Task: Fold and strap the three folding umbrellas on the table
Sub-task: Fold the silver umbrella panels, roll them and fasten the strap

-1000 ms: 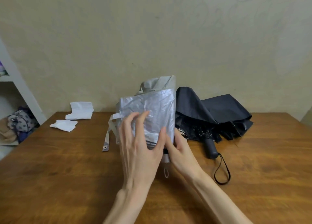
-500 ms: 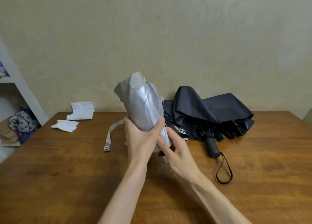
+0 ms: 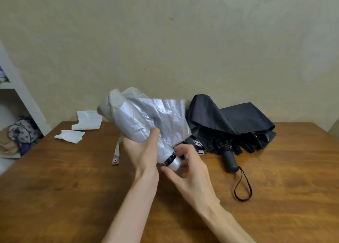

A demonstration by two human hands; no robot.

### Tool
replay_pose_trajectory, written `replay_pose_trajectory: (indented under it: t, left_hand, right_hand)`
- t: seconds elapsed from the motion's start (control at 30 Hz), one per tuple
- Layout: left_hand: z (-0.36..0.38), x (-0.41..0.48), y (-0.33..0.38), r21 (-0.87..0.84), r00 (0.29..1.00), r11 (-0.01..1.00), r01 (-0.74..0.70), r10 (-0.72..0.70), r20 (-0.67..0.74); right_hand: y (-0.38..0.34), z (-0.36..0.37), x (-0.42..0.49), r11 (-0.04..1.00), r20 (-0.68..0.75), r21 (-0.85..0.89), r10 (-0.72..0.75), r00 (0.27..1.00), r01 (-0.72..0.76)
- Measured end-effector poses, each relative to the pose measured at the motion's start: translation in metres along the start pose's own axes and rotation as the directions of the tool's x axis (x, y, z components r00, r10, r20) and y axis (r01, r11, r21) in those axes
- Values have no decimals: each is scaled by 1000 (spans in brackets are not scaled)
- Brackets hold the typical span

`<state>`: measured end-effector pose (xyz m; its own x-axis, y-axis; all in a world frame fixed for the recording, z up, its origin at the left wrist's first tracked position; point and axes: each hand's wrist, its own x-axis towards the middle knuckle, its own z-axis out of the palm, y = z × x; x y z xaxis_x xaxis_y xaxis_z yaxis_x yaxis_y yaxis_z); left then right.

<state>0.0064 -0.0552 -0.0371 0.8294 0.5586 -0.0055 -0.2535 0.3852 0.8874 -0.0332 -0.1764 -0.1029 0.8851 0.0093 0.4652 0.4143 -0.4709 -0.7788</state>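
**Silver umbrella half-rolled in both hands, flap and strap loose**

The left hand (image 3: 142, 151) grips the rolled part of the silver umbrella (image 3: 132, 122) from beneath, with the thumb laid over the cloth. The right hand (image 3: 191, 171) curls its fingers round the pale handle (image 3: 174, 165) at the near end. The umbrella is held tilted above the middle of the table (image 3: 73, 197), its tip pointing up and to the left.

One loose flap (image 3: 170, 114) of canopy stands out unrolled on the right side. The strap (image 3: 116, 152) hangs down on the left, its snap end at or on the wood.

Probable faults from here:
- **Bunched flap:** if it is wound in without being smoothed, the flap would bunch into a bulge, and the strap might then not reach round to close.
- **Slack roll:** if the left hand lets go to fetch the strap, the slippery cloth would likely spring slack.
- **Snagging:** the flap could catch on the dark umbrella (image 3: 229, 125), which lies unfolded just behind, toward the far edge. Whether the two touch cannot be told.

The dark umbrella's wrist loop (image 3: 242, 186) trails toward the near right. White papers (image 3: 88, 121) lie near the far left corner, well apart.
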Motion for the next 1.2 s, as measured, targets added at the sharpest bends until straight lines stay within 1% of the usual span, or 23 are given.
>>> replay_pose_trajectory:
  t: [0.1,0.17,0.27,0.37,0.47,0.53,0.6,0.73,0.77,0.87,0.97,1.07,1.2]
  left_hand:
    - [0,3,1,-70,1000,997,13,-12,10]
    - [-1,5,2,-115,999,993,26,-21,48]
    - [-4,12,6,-158,994,985,67,-52,96]
    - [-7,14,7,-145,986,984,104,-82,146]
    - [-8,13,6,-135,978,985,103,-75,197]
    - [-8,12,5,-112,978,990,83,-59,199]
    - [-7,13,3,-93,983,994,56,-38,182]
    - [-4,11,0,-34,994,999,-8,12,111]
    - [-3,9,0,-17,995,1000,-26,27,99]
    - [-3,7,-2,-16,997,999,-39,40,60]
    - [-2,6,-2,-81,999,997,8,-4,48]
    - [-6,10,-1,-102,996,993,56,-49,75]
    - [-15,17,3,-119,978,984,131,-108,177]
  right_hand:
    - [0,4,-2,1000,-29,11,-5,1000,6]
    - [-1,4,-1,996,-16,84,11,1000,-9]
    - [-4,-3,3,965,81,251,62,995,-81]
    - [-6,-11,9,911,189,395,46,981,-119]
    - [-7,-15,14,873,228,459,64,972,-165]
    - [-5,-17,16,844,274,490,87,958,-217]
    - [-4,-18,17,839,290,492,96,952,-234]
    - [-8,-13,10,875,200,438,130,971,-207]
    - [-8,-11,8,894,168,411,121,978,-181]
    - [-1,-4,3,974,29,220,40,999,-45]
    - [0,-4,2,987,-21,160,3,1000,1]
    - [-6,-8,6,981,40,191,16,999,-24]
    - [-5,-16,17,945,148,299,91,985,-133]
